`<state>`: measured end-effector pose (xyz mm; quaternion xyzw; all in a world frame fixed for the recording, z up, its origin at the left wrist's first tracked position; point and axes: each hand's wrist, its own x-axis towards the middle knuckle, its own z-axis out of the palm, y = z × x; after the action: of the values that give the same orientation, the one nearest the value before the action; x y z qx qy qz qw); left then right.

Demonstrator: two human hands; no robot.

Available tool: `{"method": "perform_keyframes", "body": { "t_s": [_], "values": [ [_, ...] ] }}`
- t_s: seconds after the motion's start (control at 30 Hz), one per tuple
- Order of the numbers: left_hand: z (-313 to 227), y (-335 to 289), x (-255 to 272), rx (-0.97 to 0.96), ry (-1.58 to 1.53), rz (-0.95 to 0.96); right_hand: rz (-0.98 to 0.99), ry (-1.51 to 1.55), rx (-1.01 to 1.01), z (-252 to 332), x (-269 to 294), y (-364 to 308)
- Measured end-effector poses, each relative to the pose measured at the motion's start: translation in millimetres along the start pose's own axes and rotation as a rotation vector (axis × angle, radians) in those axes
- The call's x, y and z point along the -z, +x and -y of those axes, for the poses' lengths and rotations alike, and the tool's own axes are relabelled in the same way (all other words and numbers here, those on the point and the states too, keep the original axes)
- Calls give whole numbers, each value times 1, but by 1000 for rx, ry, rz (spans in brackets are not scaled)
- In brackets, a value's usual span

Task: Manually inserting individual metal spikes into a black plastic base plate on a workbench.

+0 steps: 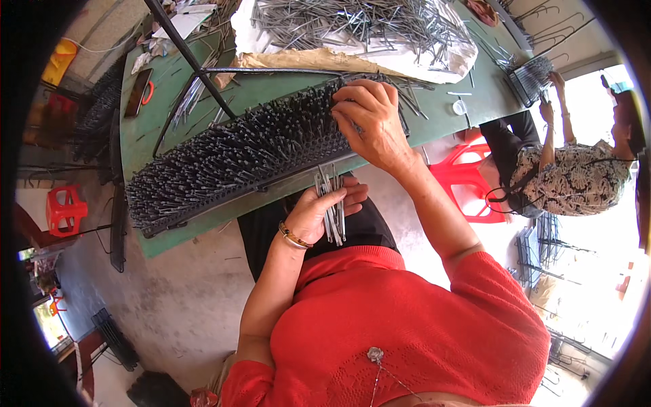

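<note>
A long black rack (237, 156), packed with upright thin metal rods, lies slantwise along the near edge of the green table (434, 112). My left hand (310, 216) is closed around a small bundle of thin silvery metal rods (333, 220), below the rack's near edge. Over the rack's right end, my right hand (371, 123) has its fingers curled and pinched among the rod tops. Whatever those fingertips hold is hidden behind the hand and against the dark rods.
A big heap of loose rods (359, 27) covers a white sheet at the back. Scissors with an orange handle (148, 93) and a phone (137, 91) lie at the left. Red stools (66, 210) stand on both sides. At the right, another person (566, 169) handles a smaller rack (529, 78).
</note>
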<state>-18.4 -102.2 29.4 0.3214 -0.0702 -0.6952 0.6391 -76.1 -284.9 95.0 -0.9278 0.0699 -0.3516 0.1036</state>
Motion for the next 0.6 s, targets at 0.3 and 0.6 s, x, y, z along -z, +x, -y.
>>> {"method": "perform_keyframes", "body": {
  "t_s": [0.3,0.6],
  "values": [
    [2,-1,-1,-6,-35,5,111,-39,-41,1,-2,-5],
    [-14,-3,-16,-67,-8,39,188,477,-376,17,18,-34]
  ]
}}
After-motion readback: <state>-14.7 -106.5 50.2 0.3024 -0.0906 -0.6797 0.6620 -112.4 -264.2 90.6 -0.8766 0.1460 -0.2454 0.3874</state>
